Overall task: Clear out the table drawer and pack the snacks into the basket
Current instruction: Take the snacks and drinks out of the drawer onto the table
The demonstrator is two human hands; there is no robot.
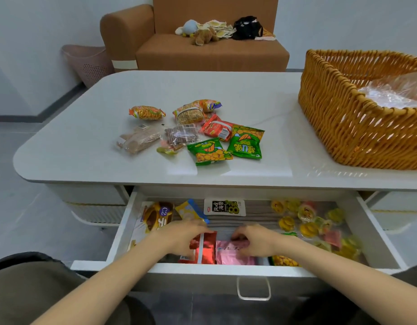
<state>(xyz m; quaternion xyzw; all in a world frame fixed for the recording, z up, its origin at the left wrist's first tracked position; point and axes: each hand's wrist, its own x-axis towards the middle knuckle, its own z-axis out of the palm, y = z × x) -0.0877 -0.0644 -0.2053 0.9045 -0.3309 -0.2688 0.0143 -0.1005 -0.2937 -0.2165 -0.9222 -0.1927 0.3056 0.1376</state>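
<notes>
The drawer (123,231) is standing pulled out toward the person from under the white table (85,146), its long axis running left to right. Both hands are reaching into its near middle. The left hand (186,233) is lying palm down with fingers curled, gripping the top of a red foil packet (206,250) whose long axis is running front to back, one short end pointing at the drawer's front wall. The right hand (254,240) is resting palm down, fingers bent, on a pink packet (233,255) lying flat just beside the red one; whether it is pinching the packet or only pressing on it cannot be told. Both forearms are angling inward from the lower corners.

A white packet with black and green print (224,207) is lying toward the back of the drawer, long axis left to right. A clear bag of jelly cups (317,224) is filling the right side. A brown and yellow snack box (156,215) is sitting at the left.

On the tabletop a cluster of loose snacks is lying, among them two green packets (246,143). The woven wicker basket (343,127) is standing at the table's right end, well apart from the hands, with clear plastic (395,92) inside.
</notes>
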